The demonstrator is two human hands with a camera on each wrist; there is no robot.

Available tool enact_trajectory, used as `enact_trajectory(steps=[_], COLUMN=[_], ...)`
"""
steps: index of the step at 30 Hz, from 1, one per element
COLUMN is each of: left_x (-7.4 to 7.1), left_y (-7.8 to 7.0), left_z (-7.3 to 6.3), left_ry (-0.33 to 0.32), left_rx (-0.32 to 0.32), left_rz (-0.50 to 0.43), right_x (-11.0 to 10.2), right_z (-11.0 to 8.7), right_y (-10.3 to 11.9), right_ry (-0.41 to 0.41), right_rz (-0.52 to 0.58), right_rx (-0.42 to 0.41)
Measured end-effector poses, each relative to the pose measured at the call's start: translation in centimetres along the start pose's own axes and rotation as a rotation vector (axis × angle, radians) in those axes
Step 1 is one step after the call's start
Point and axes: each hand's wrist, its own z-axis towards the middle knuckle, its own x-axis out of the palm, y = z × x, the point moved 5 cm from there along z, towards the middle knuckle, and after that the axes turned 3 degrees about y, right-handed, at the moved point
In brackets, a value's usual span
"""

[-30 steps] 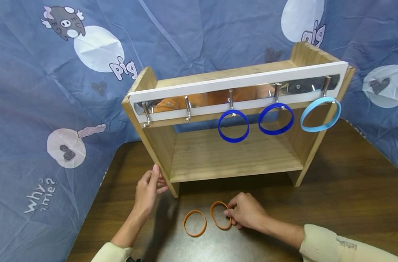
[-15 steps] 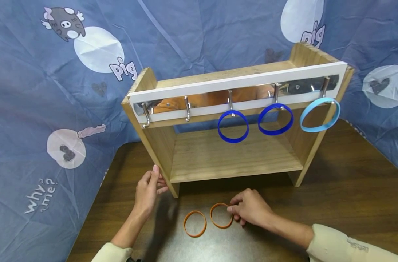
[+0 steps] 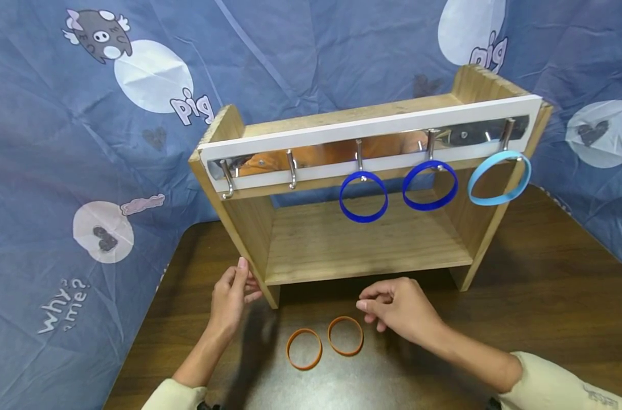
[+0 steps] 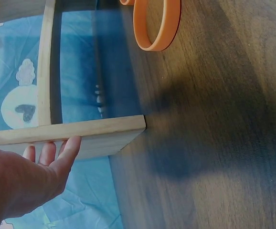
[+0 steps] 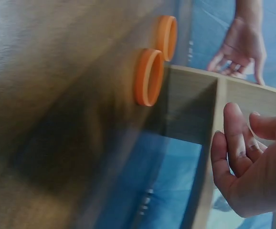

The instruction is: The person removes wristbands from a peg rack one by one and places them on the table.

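My left hand point(image 3: 230, 296) touches the left side panel of a small wooden shelf point(image 3: 367, 239) with its fingertips, low near the foot; the left wrist view shows those fingers point(image 4: 70, 150) against the board. My right hand point(image 3: 403, 307) hovers over the table in front of the shelf, fingers loosely bent and holding nothing. Just left of it, an orange silicone wristband point(image 3: 345, 354) lies on the table, with a second orange wristband point(image 3: 304, 368) beside it. Two dark blue wristbands and a light blue wristband point(image 3: 499, 201) hang from hooks on the shelf's front.
A white rail point(image 3: 372, 121) with a mirrored strip and several metal hooks runs across the shelf's upper front. Two hooks, one being the leftmost hook point(image 3: 227, 181), carry no band. Blue printed cloth point(image 3: 290, 51) hangs behind the brown wooden table point(image 3: 536, 319).
My right hand has let go of the right orange wristband and moved up and away to the right. The band now lies flat. My left hand has stayed at the shelf's side.
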Motion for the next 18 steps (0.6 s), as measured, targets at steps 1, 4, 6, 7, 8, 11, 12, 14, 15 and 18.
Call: enact_trajectory(steps=[1,4,6,7,8,11,12,14,15,18], left_x=[0.0,0.0,0.0,0.0,0.0,0.0,0.0,0.1,0.0,0.0], left_y=[0.0,0.0,0.0,0.0,-0.1,-0.1,-0.1,-0.1,-0.1,-0.1], left_z=[0.0,0.0,0.0,0.0,0.0,0.0,0.0,0.0,0.0,-0.1], left_ry=[0.001,0.002,0.002,0.001,0.0,-0.003,-0.003,-0.002,-0.001,0.003], left_rx=[0.0,0.0,0.0,0.0,0.0,0.0,0.0,0.0,0.0,0.0], left_rz=[0.001,0.002,0.005,0.005,0.004,0.001,-0.001,-0.002,-0.001,0.005], right_x=[-0.2,-0.8,-1.2,-1.4,-1.6,-2.3,-2.5,-3.0,-3.2,-4.0], right_z=[-0.1,-0.3,-0.4,-0.4,-0.4,-0.4,-0.4,-0.3,-0.3,-0.1], right_y=[0.3,1.2,1.8,2.0,2.3,2.9,3.2,3.6,3.7,4.2], right_ry=[-0.005,-0.021,-0.037,-0.046,-0.057,-0.09,-0.102,-0.124,-0.135,-0.17], right_rz=[0.007,0.029,0.051,0.058,0.065,0.078,0.082,0.101,0.11,0.158], right_rx=[-0.008,-0.031,-0.049,-0.058,-0.066,-0.095,-0.109,-0.139,-0.154,-0.185])
